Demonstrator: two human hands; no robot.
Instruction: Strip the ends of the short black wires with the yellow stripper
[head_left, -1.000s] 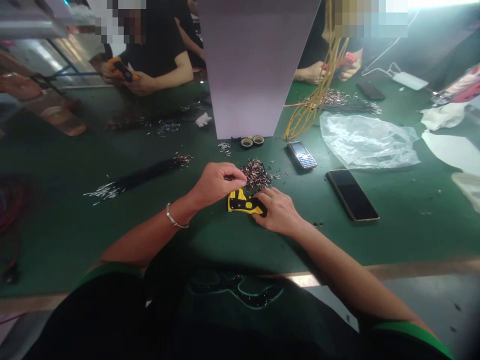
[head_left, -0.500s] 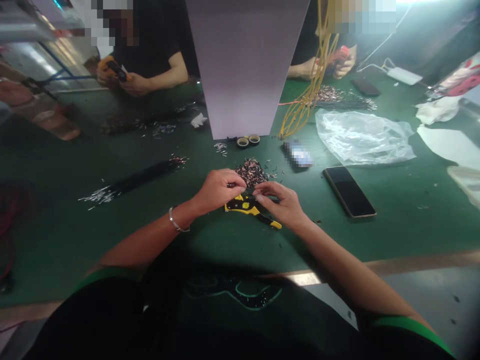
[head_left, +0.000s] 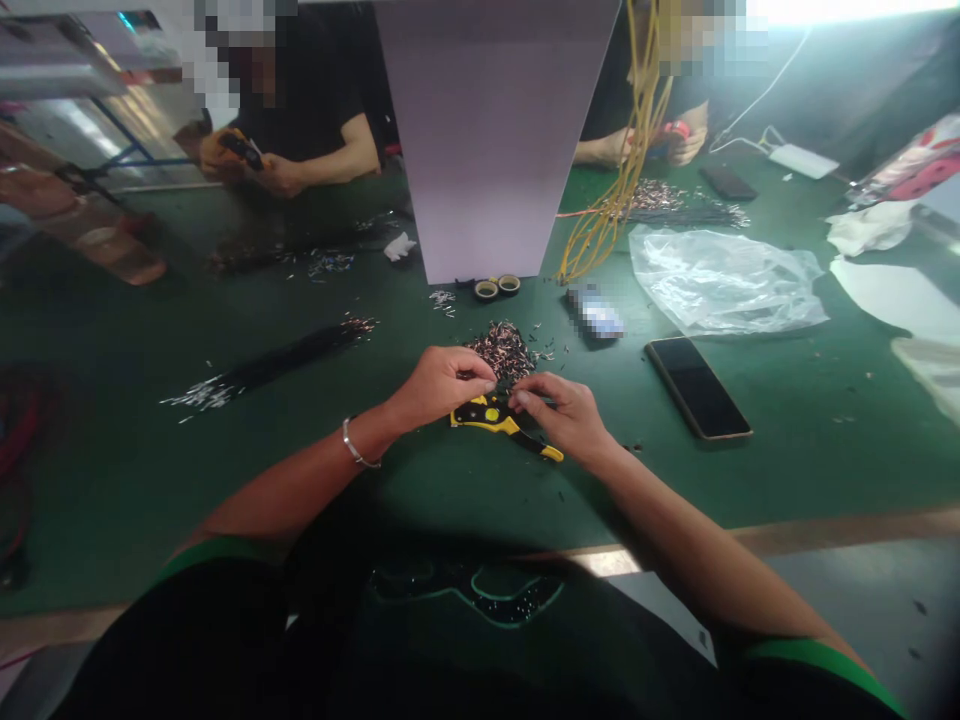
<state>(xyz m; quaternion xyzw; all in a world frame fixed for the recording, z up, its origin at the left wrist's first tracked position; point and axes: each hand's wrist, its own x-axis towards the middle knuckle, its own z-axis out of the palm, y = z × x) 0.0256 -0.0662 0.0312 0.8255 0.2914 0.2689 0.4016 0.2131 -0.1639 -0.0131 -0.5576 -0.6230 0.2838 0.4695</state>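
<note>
My left hand [head_left: 442, 385] is closed in a pinch at the near left edge of a pile of short black and copper-coloured pieces [head_left: 504, 348]. What its fingertips hold, if anything, is too small to make out. Just to the right, my right hand [head_left: 564, 408] is pinched as well, its fingertips a small gap from the left ones; its contents cannot be made out either. Below both hands lies a yellow and black wire stripper [head_left: 491, 413] on the green table [head_left: 420, 490]. Part of it is hidden by my fingers.
A bundle of black wires [head_left: 289, 360] lies left. To the right are a phone [head_left: 697, 385] and a clear plastic bag [head_left: 727, 280]. Two tape rolls [head_left: 497, 287] sit before a pale upright panel [head_left: 495, 140]. Yellow cables [head_left: 619, 200] hang beside it. Two people work across the table.
The view has shifted slightly. My hands stay close together over the pile's near edge, with only small finger movements; the wire stripper lies in the same place.
</note>
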